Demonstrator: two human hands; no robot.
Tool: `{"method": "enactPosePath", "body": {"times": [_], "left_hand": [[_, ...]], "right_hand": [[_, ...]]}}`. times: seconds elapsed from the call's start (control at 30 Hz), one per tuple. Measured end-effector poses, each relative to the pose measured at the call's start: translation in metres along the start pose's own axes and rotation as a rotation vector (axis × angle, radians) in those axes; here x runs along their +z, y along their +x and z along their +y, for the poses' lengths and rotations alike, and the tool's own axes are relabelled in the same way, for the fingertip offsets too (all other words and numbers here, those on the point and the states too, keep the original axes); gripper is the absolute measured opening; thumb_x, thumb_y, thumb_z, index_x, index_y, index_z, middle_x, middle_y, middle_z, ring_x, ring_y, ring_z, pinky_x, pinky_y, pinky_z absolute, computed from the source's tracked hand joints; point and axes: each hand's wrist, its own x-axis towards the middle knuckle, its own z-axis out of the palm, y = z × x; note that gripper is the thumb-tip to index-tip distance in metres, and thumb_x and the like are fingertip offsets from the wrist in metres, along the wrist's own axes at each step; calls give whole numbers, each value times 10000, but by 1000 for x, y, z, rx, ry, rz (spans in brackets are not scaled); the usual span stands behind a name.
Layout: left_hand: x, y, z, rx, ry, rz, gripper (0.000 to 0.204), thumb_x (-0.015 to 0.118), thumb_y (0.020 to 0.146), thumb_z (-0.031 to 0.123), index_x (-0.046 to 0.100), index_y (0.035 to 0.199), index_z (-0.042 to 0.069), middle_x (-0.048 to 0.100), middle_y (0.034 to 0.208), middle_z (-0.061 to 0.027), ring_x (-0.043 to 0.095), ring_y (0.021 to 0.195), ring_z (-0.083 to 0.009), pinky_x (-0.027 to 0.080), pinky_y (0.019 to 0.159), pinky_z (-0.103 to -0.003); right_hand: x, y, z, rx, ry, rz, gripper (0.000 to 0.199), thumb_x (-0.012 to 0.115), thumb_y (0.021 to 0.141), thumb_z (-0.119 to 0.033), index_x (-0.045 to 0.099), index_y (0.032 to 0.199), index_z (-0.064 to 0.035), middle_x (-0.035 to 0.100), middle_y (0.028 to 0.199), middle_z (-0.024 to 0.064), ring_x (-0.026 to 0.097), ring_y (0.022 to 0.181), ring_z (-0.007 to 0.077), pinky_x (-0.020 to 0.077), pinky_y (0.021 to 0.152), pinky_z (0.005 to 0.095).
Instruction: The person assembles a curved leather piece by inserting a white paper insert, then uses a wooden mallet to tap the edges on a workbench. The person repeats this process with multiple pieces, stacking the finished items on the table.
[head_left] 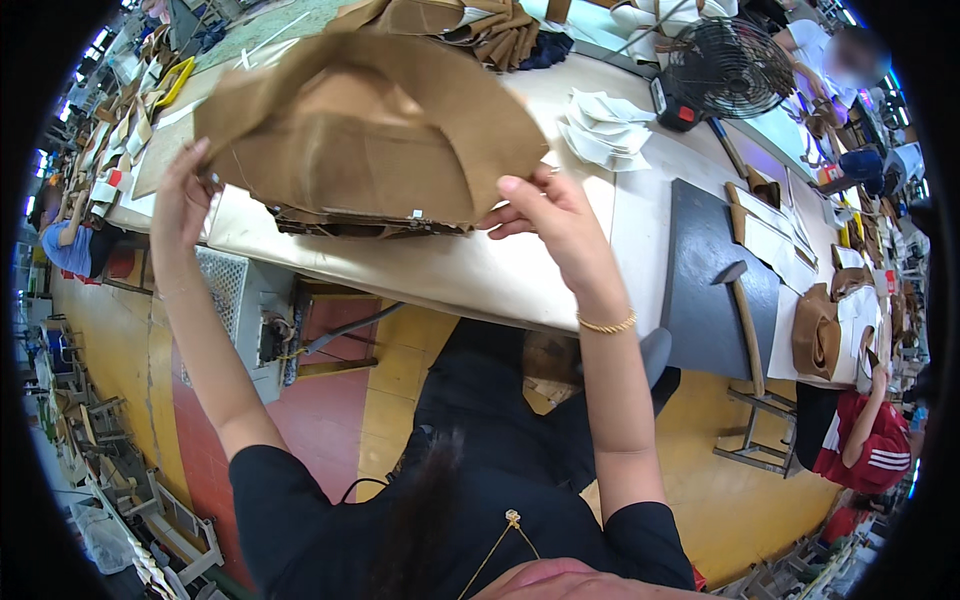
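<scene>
A wide, curved brown piece of material, like leather or cloth, is raised over the table and smeared by motion along its far edge. My left hand pinches its left end. At its right end, the thumb and fingers of my right hand close on the lower corner. Beneath and behind the piece is a stack of brown pieces, largely covered, with its layered edges showing near the table's front edge.
White cut pieces lie right of the stack, near a black fan. Farther right, a hammer rests on a dark board. More brown pieces are heaped at the back. Co-workers sit at both sides.
</scene>
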Motion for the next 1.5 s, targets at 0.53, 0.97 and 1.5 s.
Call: {"method": "enactPosePath", "body": {"times": [0.53, 0.97, 1.5], "left_hand": [[-2, -3, -147, -549, -58, 217, 836, 676, 797, 711, 504, 1307, 71, 511, 984, -78, 510, 829, -191, 459, 740, -356], [-19, 43, -157, -440, -267, 16, 299, 669, 894, 151, 598, 1154, 20, 663, 1104, -98, 647, 971, -211, 535, 834, -377], [88, 177, -156, -469, -78, -2, 614, 733, 861, 415, 531, 1311, 50, 524, 1311, -154, 545, 1143, -337, 498, 905, -511]], "right_hand": [[-1, 31, 82, 352, 122, 319, 999, 621, 922, -578, 55, 1541, -37, 507, 1315, 215, 620, 993, 249, 535, 872, 390], [7, 70, 104, 189, 201, 404, 702, 760, 862, -148, 303, 1383, -38, 466, 1200, 165, 576, 1022, 213, 550, 840, 362], [-70, 166, 75, 225, 98, 470, 744, 753, 881, -174, 248, 1417, -69, 555, 1203, 145, 602, 1037, 218, 502, 881, 376]]}}
